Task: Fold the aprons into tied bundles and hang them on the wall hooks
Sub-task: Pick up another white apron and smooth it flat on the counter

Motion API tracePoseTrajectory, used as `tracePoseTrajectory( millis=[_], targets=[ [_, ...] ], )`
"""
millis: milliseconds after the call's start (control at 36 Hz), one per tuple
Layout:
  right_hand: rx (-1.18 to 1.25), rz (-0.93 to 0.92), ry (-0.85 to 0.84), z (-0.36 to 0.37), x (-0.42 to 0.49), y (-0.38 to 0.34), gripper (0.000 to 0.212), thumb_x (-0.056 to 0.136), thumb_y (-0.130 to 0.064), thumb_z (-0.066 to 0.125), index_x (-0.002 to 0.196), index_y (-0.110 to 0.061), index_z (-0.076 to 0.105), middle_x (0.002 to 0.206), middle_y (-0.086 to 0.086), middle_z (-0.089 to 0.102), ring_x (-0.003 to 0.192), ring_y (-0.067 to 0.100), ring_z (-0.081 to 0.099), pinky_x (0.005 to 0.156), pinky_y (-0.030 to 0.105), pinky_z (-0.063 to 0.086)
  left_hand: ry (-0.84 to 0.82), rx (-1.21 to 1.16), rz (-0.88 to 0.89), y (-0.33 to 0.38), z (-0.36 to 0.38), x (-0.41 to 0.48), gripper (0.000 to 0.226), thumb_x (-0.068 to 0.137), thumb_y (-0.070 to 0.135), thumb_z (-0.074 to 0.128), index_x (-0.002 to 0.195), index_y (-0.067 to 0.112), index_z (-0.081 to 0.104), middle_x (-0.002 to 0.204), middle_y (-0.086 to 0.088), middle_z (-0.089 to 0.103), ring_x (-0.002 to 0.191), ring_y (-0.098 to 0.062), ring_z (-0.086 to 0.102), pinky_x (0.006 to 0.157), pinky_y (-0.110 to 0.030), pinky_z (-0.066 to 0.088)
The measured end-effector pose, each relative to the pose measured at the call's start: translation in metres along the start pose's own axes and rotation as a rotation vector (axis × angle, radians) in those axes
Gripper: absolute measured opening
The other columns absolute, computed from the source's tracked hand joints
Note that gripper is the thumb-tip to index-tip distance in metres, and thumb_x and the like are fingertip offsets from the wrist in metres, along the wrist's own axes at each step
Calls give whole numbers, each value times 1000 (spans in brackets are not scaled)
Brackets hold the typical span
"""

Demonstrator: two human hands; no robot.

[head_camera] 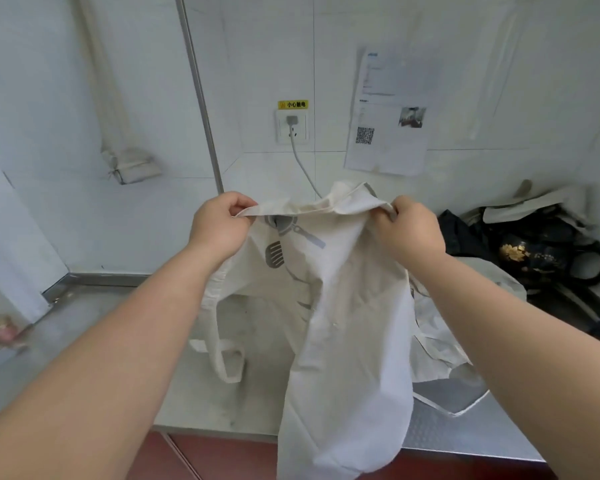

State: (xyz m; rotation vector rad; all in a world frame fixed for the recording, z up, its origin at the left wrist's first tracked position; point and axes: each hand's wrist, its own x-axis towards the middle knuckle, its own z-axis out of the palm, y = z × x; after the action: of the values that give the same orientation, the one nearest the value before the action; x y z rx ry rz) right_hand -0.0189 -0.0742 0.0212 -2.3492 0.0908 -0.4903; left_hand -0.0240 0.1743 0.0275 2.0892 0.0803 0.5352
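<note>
Cream cloth apron (347, 306) hangs in the air above the steel counter (94, 327), its top edge stretched between your hands. Left hand (219, 226) pinches one corner and right hand (409, 233) pinches the other, fingers curled onto the hem. Judged light, limp and creased, not slippery; it will sag wherever unsupported. A strap (222, 358) dangles in a loop on the left (likely to tangle). Hold at the hemmed corners and gather the strap before folding.

Stainless steel counter (84, 303) extends beneath both hands. Crumpled white cloth (437, 341) lies below the right hand (409, 230). Dark bags (534, 251) lie to that hand's right.
</note>
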Motion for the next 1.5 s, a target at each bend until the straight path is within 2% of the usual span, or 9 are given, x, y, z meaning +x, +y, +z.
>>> tracePoseTrajectory(
  millis=[361, 472, 583, 750, 833, 1056, 1139, 1222, 1500],
  targets=[
    [122, 65, -4, -10, -8, -10, 14, 86, -25, 52, 93, -12, 49, 86, 1, 53, 86, 26, 50, 65, 32, 40, -156, -95, 97, 28, 2, -5, 22, 91, 11, 52, 97, 25, 67, 94, 10, 66, 91, -10, 59, 80, -19, 43],
    [148, -286, -175, -10, -22, -29, 91, 75, -36, 73, 148, -24, 20, 149, 0, 30, 136, 18, 31, 112, 37, 24, -289, -125, 189, 42, 6, -12, 25, 93, 12, 53, 90, 31, 68, 91, 18, 67, 87, 4, 60, 78, -9, 43],
    [139, -419, -203, -2, -25, -42, 15, 88, -16, 59, 102, -23, 61, 86, -8, 62, 86, 19, 54, 72, 25, 37, -390, -191, 257, 52, 11, -23, 20, 87, 10, 63, 92, 28, 68, 90, 17, 67, 79, 13, 59, 75, -4, 43],
    [461, -67, -46, -15, -4, -39, 26, 95, -14, 42, 72, -24, 49, 61, -4, 46, 48, 5, 45, 48, 18, 35, -680, 240, 88, 10, 7, -30, 63, 59, 28, 71, 119, 37, 53, 108, 17, 61, 98, -2, 59, 87, -19, 45],
    [562, -21, -100, -17, -3, -38, 30, 96, -20, 44, 66, -23, 42, 50, -8, 37, 30, 2, 33, 35, 15, 26, -627, 273, 52, -15, 15, -32, 31, 77, 18, 71, 107, 21, 64, 95, 8, 66, 87, -10, 60, 80, -27, 46],
    [243, 139, -274, -19, -1, -27, 36, 93, -29, 49, 61, -17, 35, 57, 2, 33, 47, 18, 29, 39, 20, 23, -117, -388, -194, 3, 5, -18, 11, 83, 20, 56, 77, 13, 62, 68, -3, 60, 64, -14, 55, 65, -28, 40],
    [-22, 119, -429, -17, -11, -26, 32, 90, -36, 54, 107, -9, 56, 98, 12, 56, 78, 25, 57, 63, 27, 45, -137, -459, -211, 23, -4, -12, 25, 77, 21, 57, 89, 0, 60, 84, -12, 56, 78, -20, 53, 74, -33, 38],
    [58, -136, -453, -14, -21, -30, 80, 85, -21, 63, 150, -26, 16, 145, 8, 34, 132, 22, 38, 95, 23, 34, -249, -441, -207, 39, -3, -11, 10, 85, 11, 55, 80, 10, 62, 81, -10, 59, 77, -19, 55, 71, -31, 41],
    [423, -320, -562, 5, -39, -64, 69, 85, -3, 59, 143, -31, 33, 108, -21, 45, 94, -12, 48, 78, 10, 42, -442, -483, -168, 33, -10, -19, 13, 90, 19, 61, 79, 13, 59, 68, 0, 66, 63, -15, 63, 60, -24, 50]
  ],
)
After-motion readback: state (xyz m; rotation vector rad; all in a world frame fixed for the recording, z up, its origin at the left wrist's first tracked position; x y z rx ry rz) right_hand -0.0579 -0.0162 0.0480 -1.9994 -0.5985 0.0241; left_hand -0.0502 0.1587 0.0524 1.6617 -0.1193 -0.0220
